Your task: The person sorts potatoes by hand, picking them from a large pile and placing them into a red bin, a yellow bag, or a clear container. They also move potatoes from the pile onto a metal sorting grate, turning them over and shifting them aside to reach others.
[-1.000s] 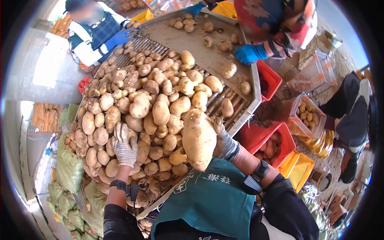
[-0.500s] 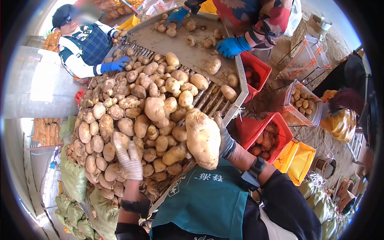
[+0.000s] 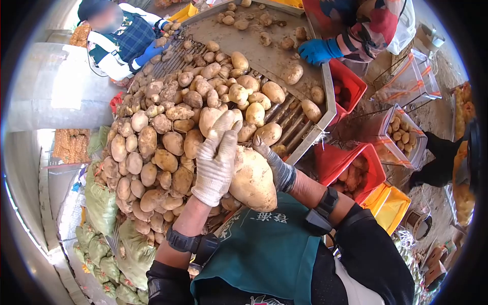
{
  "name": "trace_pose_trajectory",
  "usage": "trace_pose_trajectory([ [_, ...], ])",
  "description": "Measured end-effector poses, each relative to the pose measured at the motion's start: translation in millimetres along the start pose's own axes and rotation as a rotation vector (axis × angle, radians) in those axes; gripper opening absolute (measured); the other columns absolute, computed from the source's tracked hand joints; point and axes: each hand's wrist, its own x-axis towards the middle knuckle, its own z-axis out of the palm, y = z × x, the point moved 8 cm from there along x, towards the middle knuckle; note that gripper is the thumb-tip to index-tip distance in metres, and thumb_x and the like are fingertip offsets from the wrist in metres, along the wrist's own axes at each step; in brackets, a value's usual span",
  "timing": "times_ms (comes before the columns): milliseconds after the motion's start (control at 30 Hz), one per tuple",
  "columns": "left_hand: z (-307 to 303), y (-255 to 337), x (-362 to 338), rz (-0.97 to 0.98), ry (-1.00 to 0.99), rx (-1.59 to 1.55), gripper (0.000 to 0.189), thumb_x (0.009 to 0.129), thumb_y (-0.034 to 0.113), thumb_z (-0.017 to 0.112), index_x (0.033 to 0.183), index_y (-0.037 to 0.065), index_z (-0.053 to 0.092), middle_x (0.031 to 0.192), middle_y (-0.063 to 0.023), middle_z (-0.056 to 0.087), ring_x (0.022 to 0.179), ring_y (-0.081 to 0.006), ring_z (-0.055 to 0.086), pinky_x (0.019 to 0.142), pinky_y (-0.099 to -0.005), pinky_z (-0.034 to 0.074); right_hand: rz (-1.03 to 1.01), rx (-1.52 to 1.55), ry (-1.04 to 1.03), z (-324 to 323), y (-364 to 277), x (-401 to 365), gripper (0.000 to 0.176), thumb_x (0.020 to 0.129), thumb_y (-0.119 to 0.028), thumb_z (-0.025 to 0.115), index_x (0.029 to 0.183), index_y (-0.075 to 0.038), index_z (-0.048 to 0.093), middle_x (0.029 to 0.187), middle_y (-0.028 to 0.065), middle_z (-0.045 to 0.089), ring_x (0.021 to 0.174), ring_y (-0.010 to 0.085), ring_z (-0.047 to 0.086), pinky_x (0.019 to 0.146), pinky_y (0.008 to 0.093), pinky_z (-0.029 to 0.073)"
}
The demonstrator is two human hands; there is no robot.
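Observation:
A very large pale potato (image 3: 252,180) is in my right hand (image 3: 280,168), which wears a dirty grey-white glove and grips it from the right side; most of those fingers are hidden behind it. On the potato's left is my left hand (image 3: 216,161) in a white knit glove, back of the hand up, fingers stretched out over the heap. Whether its palm touches anything is hidden. Beneath and beyond both hands lies a big heap of potatoes (image 3: 173,145), dusty and of mixed sizes, on a slatted roller table (image 3: 292,124).
Past the rollers, a metal sorting tray (image 3: 249,46) bears scattered potatoes. Two co-workers with blue gloves stand at its far side. Red bins (image 3: 373,165), a yellow bin (image 3: 389,203) and a framed bag of potatoes (image 3: 399,147) stand right. Green sacks (image 3: 101,203) lie left.
My left hand has moved right and up from the heap's front to beside the large potato. The potato has tilted and come slightly lower in my right hand. The view has shifted.

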Motion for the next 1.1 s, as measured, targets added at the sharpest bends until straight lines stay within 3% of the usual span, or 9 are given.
trace_pose_trajectory([
  [67, 3, 7, -2, 0.276, -0.036, 0.180, 0.046, 0.099, 0.008, 0.050, 0.143, 0.000, 0.039, 0.142, -0.0133, 0.048, 0.125, -0.0199, 0.053, 0.102, -0.0309, 0.046, -0.022, -0.021, 0.056, -9, 2, -4, 0.076, 0.087, -0.060, 0.059, 0.136, -0.003, 0.048, 0.130, 0.0160, 0.059, 0.114, 0.0290, 0.061, 0.100, 0.0433, 0.047],
  [100, 3, -12, -1, 0.020, -0.016, -0.231, 0.052, 0.102, 0.023, 0.048, 0.148, 0.004, 0.033, 0.142, -0.0129, 0.046, 0.129, -0.0235, 0.049, 0.106, -0.0338, 0.041, 0.025, 0.010, 0.061, -15, 6, -8, 0.076, 0.087, -0.060, 0.059, 0.136, -0.003, 0.049, 0.130, 0.0165, 0.059, 0.113, 0.0293, 0.061, 0.100, 0.0433, 0.047],
  [200, 16, -12, -8, -0.254, -0.059, -0.319, 0.057, 0.102, 0.034, 0.047, 0.149, 0.007, 0.031, 0.144, -0.0157, 0.044, 0.130, -0.0256, 0.048, 0.107, -0.0350, 0.040, 0.066, 0.074, 0.050, -31, 15, -15, 0.077, 0.086, -0.060, 0.061, 0.135, -0.002, 0.050, 0.129, 0.0181, 0.059, 0.113, 0.0308, 0.061, 0.100, 0.0442, 0.048],
  [367, 41, 0, -30, -0.190, -0.268, -0.482, 0.072, 0.098, 0.052, 0.044, 0.154, 0.013, 0.019, 0.155, -0.0186, 0.025, 0.142, -0.0318, 0.030, 0.115, -0.0427, 0.027, 0.182, 0.353, -0.161, -19, 25, -38, 0.089, 0.080, -0.068, 0.062, 0.136, -0.001, 0.048, 0.129, 0.0250, 0.057, 0.115, 0.0413, 0.058, 0.095, 0.0561, 0.048],
  [667, 50, -7, -80, 0.009, -0.393, -0.185, 0.066, 0.099, 0.028, 0.055, 0.151, 0.002, 0.023, 0.153, -0.0110, 0.032, 0.138, -0.0205, 0.037, 0.114, -0.0341, 0.029, 0.200, 0.210, -0.362, 6, 64, -91, 0.094, 0.077, -0.076, 0.056, 0.141, -0.009, 0.043, 0.126, 0.0428, 0.046, 0.105, 0.0623, 0.053, 0.083, 0.0682, 0.047],
  [767, 30, -25, -82, 0.022, -0.258, 0.065, 0.062, 0.098, 0.028, 0.058, 0.149, 0.006, 0.032, 0.150, -0.0110, 0.038, 0.135, -0.0198, 0.040, 0.109, -0.0329, 0.036, -0.032, 0.611, -0.144, -32, 57, -105, 0.092, 0.077, -0.078, 0.054, 0.140, -0.011, 0.044, 0.121, 0.0446, 0.047, 0.102, 0.0632, 0.053, 0.080, 0.0685, 0.048],
  [833, -1, -37, -80, 0.041, -0.129, 0.096, 0.061, 0.095, 0.025, 0.060, 0.146, 0.003, 0.036, 0.146, -0.0130, 0.042, 0.131, -0.0217, 0.044, 0.109, -0.0328, 0.037, -0.289, 0.334, -0.020, -44, 48, -133, 0.088, 0.077, -0.077, 0.054, 0.137, -0.012, 0.047, 0.123, 0.0305, 0.056, 0.106, 0.0531, 0.058, 0.086, 0.0640, 0.049],
  [967, -89, -47, -57, 0.613, 0.066, 1.090, 0.051, 0.096, 0.017, 0.055, 0.140, -0.003, 0.038, 0.146, -0.0231, 0.037, 0.138, -0.0354, 0.034, 0.115, -0.0419, 0.027, -0.752, 0.050, 0.287, -104, 38, -249, 0.076, 0.086, -0.072, 0.047, 0.136, -0.013, 0.049, 0.130, 0.0165, 0.058, 0.116, 0.0365, 0.057, 0.099, 0.0542, 0.045],
  [1100, -217, -101, -49, 0.390, 0.142, 1.634, 0.064, 0.089, 0.027, 0.061, 0.146, 0.009, 0.037, 0.153, -0.0182, 0.030, 0.138, -0.0345, 0.034, 0.114, -0.0491, 0.023, -1.129, -0.016, 0.603, -142, 42, -426, 0.069, 0.088, -0.069, 0.046, 0.133, -0.016, 0.050, 0.129, 0.0096, 0.056, 0.118, 0.0299, 0.054, 0.102, 0.0482, 0.044],
])
